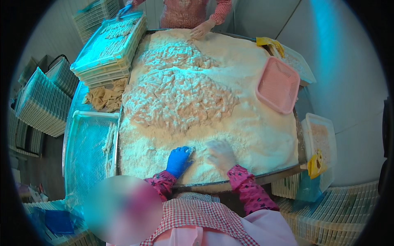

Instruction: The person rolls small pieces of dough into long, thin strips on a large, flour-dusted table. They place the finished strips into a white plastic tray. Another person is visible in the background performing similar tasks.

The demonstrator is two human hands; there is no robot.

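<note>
A broad layer of pale flour or fine crumbs [262,143] covers the table in front of me. At its near edge my left hand [178,160], in a blue glove, has its fingers curled down at the powder; whatever they hold is hidden. Close to its right, my right hand [221,155], in a whitish, powder-dusted glove, is over the same powder, its fingers blurred. Beyond both hands lies a large heap of powder-coated, meat-like strips [180,96]. On the left, a shallow tray [88,143] holds a few coated strips [109,139] along its right side.
Across the table a person's hand [201,29] touches the powder; their blue-gloved hand [124,10] is by stacked trays [102,69]. A tan cloth [104,97] lies nearby. A pink basket [277,84] sits on the powder at right, near white bins [321,137].
</note>
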